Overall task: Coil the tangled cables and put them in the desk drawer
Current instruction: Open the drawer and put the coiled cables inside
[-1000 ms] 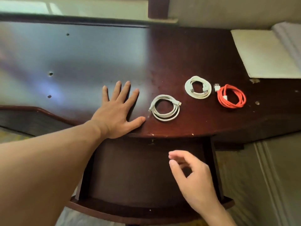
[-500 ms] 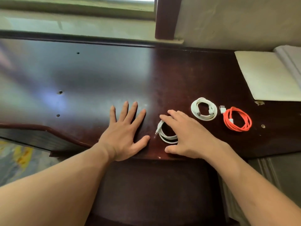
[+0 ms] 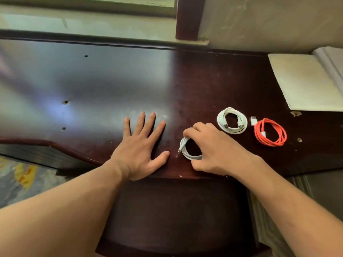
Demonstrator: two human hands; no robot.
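Three coiled cables lie near the front edge of the dark wooden desk (image 3: 204,80). My right hand (image 3: 215,149) curls its fingers and thumb around the nearest white coil (image 3: 185,151), which still rests on the desk; half of it is hidden under the hand. A thicker white coil (image 3: 232,120) lies just right of that hand, and an orange coil (image 3: 271,132) with a white plug lies further right. My left hand (image 3: 141,147) is pressed flat on the desk, fingers spread, left of the held coil. The open drawer (image 3: 176,210) sits below the desk edge, dark inside.
A cream pad (image 3: 304,82) lies on the desk's back right corner beside folded white fabric (image 3: 332,60). A window sill and a dark post (image 3: 189,17) stand behind the desk. Patterned floor (image 3: 20,175) shows at lower left.
My right hand rose from over the open drawer to the desk and closed its fingers around the nearest white coil. The view tilted up. My left hand stayed flat.
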